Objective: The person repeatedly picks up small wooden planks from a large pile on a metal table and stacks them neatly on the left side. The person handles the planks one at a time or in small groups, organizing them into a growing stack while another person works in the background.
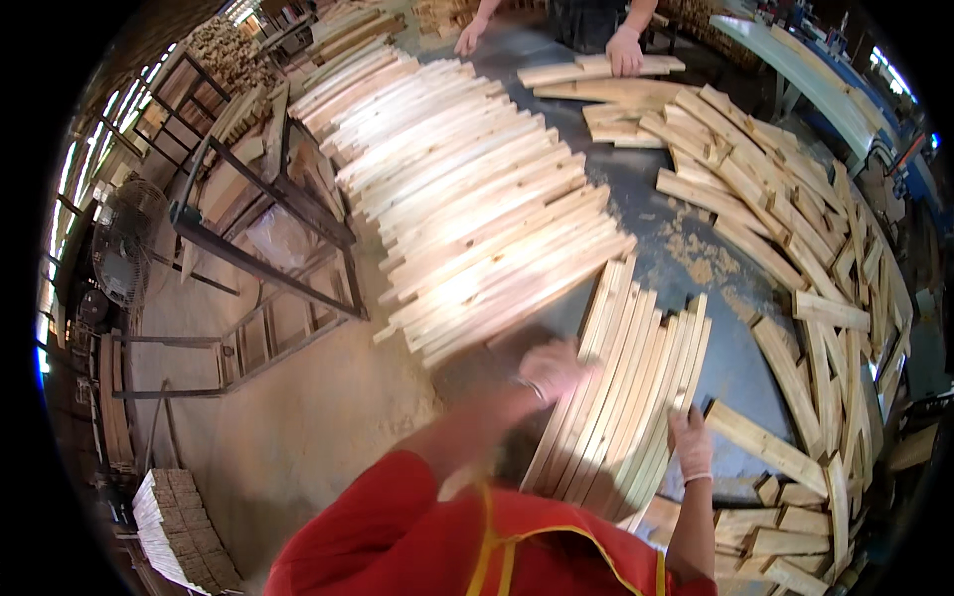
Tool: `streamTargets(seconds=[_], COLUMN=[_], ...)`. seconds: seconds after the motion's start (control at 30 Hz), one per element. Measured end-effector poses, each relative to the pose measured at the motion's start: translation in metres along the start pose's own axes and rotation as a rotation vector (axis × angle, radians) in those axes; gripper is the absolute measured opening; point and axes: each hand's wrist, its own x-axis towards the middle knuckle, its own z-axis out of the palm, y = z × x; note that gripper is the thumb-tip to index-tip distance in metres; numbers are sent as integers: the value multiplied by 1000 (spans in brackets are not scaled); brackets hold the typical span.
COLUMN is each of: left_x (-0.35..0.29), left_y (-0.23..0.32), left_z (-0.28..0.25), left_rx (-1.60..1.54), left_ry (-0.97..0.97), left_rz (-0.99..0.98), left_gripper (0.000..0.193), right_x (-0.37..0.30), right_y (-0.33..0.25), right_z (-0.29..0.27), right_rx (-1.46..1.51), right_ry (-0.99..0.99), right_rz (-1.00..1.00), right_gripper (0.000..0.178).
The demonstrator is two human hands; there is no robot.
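Note:
A row of narrow pale wooden strips (621, 387) lies side by side on the grey table in front of me, their far ends uneven. At its left edge is my left hand (555, 370), smeared by motion, so its fingers do not show clearly. My right hand (693, 444) grips the right side of the row, its fingers bent against the outermost strip. Beyond these strips, a long bank of wooden slats (467, 189) stretches toward the far side, laid close together crosswise.
Loose boards (755, 189) lie heaped along the right side, some near my right forearm. Sawdust (701, 253) covers part of the grey tabletop (636, 184). Across the table, a co-worker's hand (624, 52) rests on boards. A black metal frame (268, 228) stands at left.

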Motion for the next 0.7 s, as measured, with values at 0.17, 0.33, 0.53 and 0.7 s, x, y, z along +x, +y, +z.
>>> streamTargets(seconds=[0.17,0.33,0.53,0.7], left_x=[13,-8,-102,-115], left_y=[42,79,135,119], left_z=[41,4,-97,-142], left_rx=[-67,-282,-423,-496], left_ry=[130,37,341,551], left_rz=[67,90,620,1145], left_gripper=[110,111,108,111], right_x=[-5,-26,-95,-127], right_y=[-11,-47,-179,-212], right_z=[3,-9,-52,-67], right_rx=[433,694,489,540], right_ry=[-75,42,380,550], right_rz=[63,62,-385,-592], right_gripper=[57,63,78,83])
